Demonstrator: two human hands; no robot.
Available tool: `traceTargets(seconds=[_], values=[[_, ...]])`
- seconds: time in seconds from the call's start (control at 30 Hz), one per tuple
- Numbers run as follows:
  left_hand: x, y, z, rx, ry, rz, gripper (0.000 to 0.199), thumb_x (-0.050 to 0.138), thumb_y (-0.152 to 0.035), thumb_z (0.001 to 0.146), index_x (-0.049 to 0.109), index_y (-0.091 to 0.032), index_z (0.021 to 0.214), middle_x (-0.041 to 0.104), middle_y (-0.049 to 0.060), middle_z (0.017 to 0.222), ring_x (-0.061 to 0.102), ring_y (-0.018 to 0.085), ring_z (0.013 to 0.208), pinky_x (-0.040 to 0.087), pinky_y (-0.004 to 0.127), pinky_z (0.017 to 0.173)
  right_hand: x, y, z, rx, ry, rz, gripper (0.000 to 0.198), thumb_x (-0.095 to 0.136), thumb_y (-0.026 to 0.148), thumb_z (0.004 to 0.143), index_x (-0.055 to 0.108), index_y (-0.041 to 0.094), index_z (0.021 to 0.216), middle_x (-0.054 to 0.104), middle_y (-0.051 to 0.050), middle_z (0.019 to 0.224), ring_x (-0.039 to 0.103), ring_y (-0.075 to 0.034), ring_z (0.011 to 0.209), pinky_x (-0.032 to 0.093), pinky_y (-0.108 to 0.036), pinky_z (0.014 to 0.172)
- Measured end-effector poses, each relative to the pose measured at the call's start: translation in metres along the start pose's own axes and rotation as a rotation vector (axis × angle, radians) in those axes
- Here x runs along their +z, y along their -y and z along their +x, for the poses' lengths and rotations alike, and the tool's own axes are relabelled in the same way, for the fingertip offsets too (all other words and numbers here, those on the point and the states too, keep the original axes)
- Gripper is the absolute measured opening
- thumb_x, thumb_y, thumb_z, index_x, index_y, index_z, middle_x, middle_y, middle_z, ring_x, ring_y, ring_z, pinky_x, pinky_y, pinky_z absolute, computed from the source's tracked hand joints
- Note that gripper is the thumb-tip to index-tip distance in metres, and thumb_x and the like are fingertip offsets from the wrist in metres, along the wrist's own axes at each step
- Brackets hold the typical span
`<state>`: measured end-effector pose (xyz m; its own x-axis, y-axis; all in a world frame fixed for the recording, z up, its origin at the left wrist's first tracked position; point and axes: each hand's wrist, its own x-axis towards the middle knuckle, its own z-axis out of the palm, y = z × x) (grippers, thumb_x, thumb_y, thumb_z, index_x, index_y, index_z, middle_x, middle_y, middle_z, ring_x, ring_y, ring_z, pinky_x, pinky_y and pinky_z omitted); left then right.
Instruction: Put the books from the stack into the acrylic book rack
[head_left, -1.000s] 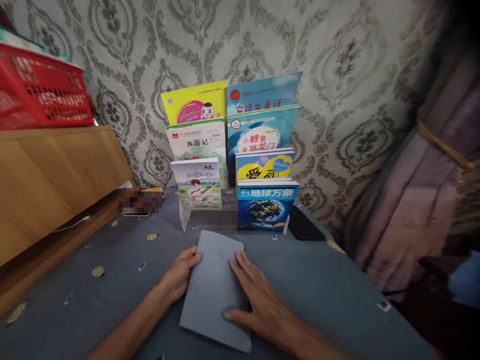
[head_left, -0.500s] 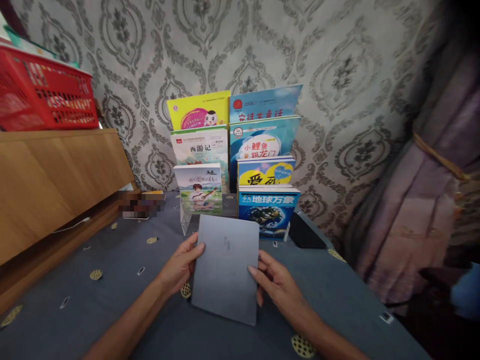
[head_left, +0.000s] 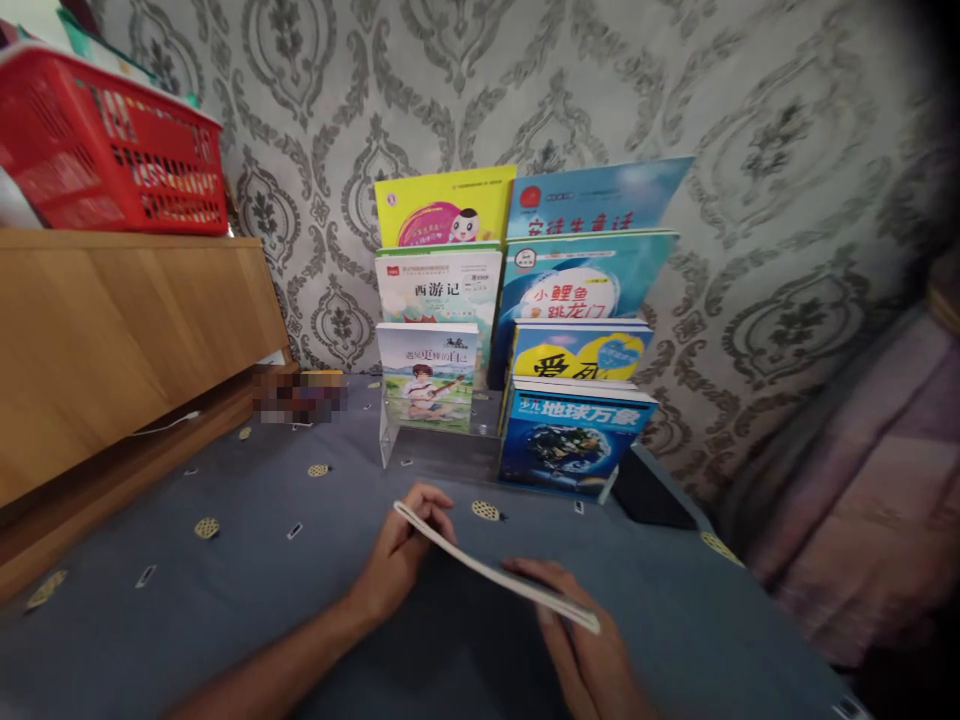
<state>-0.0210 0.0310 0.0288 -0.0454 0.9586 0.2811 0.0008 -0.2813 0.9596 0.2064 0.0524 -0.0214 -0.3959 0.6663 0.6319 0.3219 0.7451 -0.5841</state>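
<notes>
Thin white-edged paper book (head_left: pixel 491 573): swung edge-on, aslant before clear plastic bookstand (head_left: pixel 387 440)
My left hand (head_left: pixel 405 555): gripping, nearer bookstand
Right hand (head_left: pixel 596 650): gripping

Soft, fairly dim light spreads over the wall (head_left: pixel 465 80). The curtain (head_left: pixel 840 490) is blurred, and the upper right corner sinks into black.
</notes>
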Motion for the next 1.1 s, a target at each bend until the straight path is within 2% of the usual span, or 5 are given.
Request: traceTargets(seconds=[0.13, 0.47, 0.77, 0.93, 1.1], values=[[-0.001, 0.005, -0.004, -0.008, 0.033, 0.011, 0.047, 0.058, -0.061, 0.086, 0.054, -0.020, 0.109, 0.062, 0.001, 0.076, 0.053, 0.017, 0.071, 0.040, 0.028, 0.070, 0.005, -0.007, -0.007, 0.046, 0.016, 0.055, 0.033, 0.041, 0.035, 0.102, 0.060, 0.028, 0.128, 0.070, -0.009, 0.120, 0.067, -0.026, 0.114, 0.056, -0.041, 0.099], [-0.004, 0.004, -0.006, -0.001, 0.052, -0.001, 0.045, 0.054, -0.059, 0.089, 0.053, -0.021, 0.113, 0.061, 0.001, 0.077, 0.053, 0.017, 0.072, 0.040, 0.029, 0.071, 0.000, -0.012, -0.010, 0.026, 0.072, -0.024, 0.034, 0.044, 0.027, 0.100, 0.056, 0.026, 0.132, 0.067, -0.012, 0.126, 0.065, -0.029, 0.119, 0.057, -0.046, 0.100], [-0.017, -0.006, 0.007, 0.028, -0.158, 0.124, 0.021, 0.055, -0.037, 0.080, 0.056, -0.023, 0.095, 0.065, 0.000, 0.075, 0.055, 0.018, 0.070, 0.042, 0.028, 0.070, 0.012, 0.005, 0.023, -0.341, 0.021, -0.001, 0.030, 0.045, 0.030, 0.099, 0.049, 0.027, 0.129, 0.066, -0.015, 0.122, 0.066, -0.030, 0.114, 0.057, -0.049, 0.092], [-0.032, -0.029, 0.019, 0.314, -0.307, 0.286, 0.012, 0.059, -0.035, 0.074, 0.059, -0.024, 0.079, 0.067, 0.006, 0.087, 0.059, 0.026, 0.095, 0.044, 0.035, 0.090, 0.009, 0.018, 0.063, -0.433, 0.038, -0.059, 0.034, 0.051, 0.028, 0.095, 0.047, 0.026, 0.128, 0.060, -0.016, 0.132, 0.058, -0.034, 0.125, 0.049, -0.058, 0.101], [-0.045, -0.045, 0.036, 0.493, -0.398, 0.392, 0.013, 0.058, -0.038, 0.075, 0.053, -0.025, 0.075, 0.068, 0.007, 0.090, 0.058, 0.029, 0.102, 0.043, 0.041, 0.099, 0.023, 0.019, 0.100, -0.476, -0.083, -0.051, 0.027, 0.048, 0.027, 0.095, 0.048, 0.026, 0.122, 0.060, -0.016, 0.129, 0.056, -0.034, 0.126, 0.047, -0.059, 0.102]])
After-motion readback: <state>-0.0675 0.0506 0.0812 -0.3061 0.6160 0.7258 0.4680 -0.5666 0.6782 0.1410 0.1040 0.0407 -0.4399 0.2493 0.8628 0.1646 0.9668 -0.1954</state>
